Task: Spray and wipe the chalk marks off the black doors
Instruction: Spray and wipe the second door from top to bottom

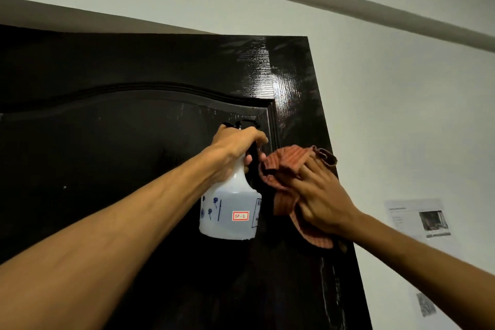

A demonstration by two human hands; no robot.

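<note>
Left hand is wrapped tight round the neck of the spray bottle, fingers curled just under the black trigger head. Bottle is upright, close in front of the black door, about frame centre. It's white, with a red-bordered label reading SP-2.

Right hand is at 3 o'clock from the bottle, fingers spread mostly flat, pressing the reddish cloth onto the door's right edge strip. Cloth bunches out at 11 and 6 o'clock of the hand, just beside the bottle neck.

Faint chalk marks show at 6 o'clock from the cloth. Shiny glare on the door at 12 o'clock. Wall is at 3 o'clock, with printed sheets on it.
</note>
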